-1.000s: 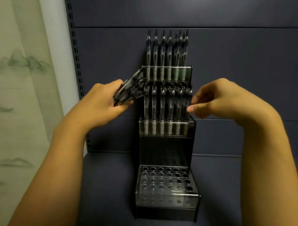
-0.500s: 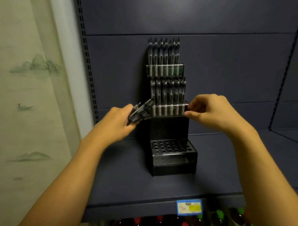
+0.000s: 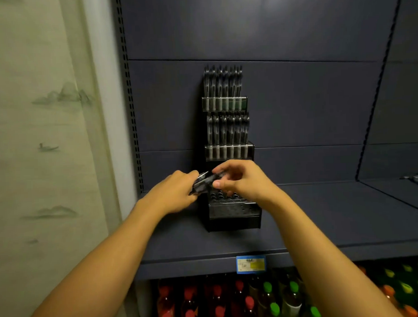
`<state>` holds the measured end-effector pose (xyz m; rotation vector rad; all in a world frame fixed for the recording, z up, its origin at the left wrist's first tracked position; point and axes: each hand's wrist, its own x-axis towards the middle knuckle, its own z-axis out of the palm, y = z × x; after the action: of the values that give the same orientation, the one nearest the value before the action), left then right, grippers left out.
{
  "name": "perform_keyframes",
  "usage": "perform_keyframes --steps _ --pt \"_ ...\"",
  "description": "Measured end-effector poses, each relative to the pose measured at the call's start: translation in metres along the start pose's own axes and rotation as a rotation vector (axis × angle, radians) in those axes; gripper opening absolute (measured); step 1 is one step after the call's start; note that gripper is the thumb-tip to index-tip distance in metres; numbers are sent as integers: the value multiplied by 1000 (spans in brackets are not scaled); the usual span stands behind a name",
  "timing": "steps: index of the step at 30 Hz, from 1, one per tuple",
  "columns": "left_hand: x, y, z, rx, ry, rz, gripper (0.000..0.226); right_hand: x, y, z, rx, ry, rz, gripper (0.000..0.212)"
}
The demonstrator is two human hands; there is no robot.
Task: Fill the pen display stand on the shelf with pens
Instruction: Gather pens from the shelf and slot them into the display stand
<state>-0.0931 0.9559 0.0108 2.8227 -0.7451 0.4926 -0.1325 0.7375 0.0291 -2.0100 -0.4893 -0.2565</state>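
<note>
Black plastic forms the stepped pen display stand (image 3: 231, 214), which stands upright on the dark blue metal shelf (image 3: 324, 225) against the back panel. Its top tier (image 3: 225, 103) and middle tier (image 3: 229, 151) each carry a full row of dark pens with clear barrels, all upright. Its lowest tier (image 3: 228, 198) is a block with many round holes, and the holes that show have no pen in them.

In front of the stand, just above the lowest tier, the left hand (image 3: 175, 192) makes a closed grip on a bundle of dark pens (image 3: 205, 182), which points up and to the right. The right hand (image 3: 242, 181) meets the bundle from the other side; its thumb and forefinger pinch the upper end of the pens, and the other fingers are curled. Both forearms reach in from the bottom of the view.

On the front edge of the shelf sits a blue and yellow price label (image 3: 250, 264). Below the shelf stand bottles with red and green caps (image 3: 232, 299). To the left hangs a pale wall covering with painted hills (image 3: 48, 140).
</note>
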Motion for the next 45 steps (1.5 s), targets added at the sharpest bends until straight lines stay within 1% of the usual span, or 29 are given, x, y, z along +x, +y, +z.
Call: perform_keyframes --steps 4,10,17,19,22,24,25,27,29,31,35,38,41,43,45 --pt "1 8 0 -12 -54 -2 23 0 11 4 97 31 -14 14" --pt "3 12 -2 -51 -58 -18 25 -1 19 -2 207 34 -22 15" --pt "7 9 -2 -146 -10 -58 21 13 24 -1 323 76 -43 11" --pt "7 5 -1 -140 -20 -79 21 18 25 -1 412 127 -53 9" --pt "3 -7 3 -116 -41 -127 21 24 25 -12 626 214 -50 5" --pt "-1 -15 7 -113 -30 -150 21 25 23 -21 719 221 -55 17" --pt "-2 -18 8 -108 -23 -158 21 26 22 -25 745 220 -60 18" --pt "-5 -20 10 -96 -9 -181 21 26 21 -29 781 234 -66 14" --pt "-8 -21 12 -89 16 -207 21 27 21 -29 765 282 -75 7" --pt "-13 -20 15 -108 55 -226 24 28 22 -26 696 350 -83 2" --pt "-23 -11 15 -170 136 -229 33 37 28 -16 452 450 -58 8" --pt "-30 -1 13 -212 192 -241 27 41 32 -8 286 478 -50 16" --pt "-34 12 13 -266 246 -246 24 34 31 -5 179 551 -58 26" --pt "-37 21 14 -306 274 -243 24 24 31 -4 141 590 -73 25" --pt "-36 28 18 -338 295 -257 23 18 34 -4 126 594 -96 17"
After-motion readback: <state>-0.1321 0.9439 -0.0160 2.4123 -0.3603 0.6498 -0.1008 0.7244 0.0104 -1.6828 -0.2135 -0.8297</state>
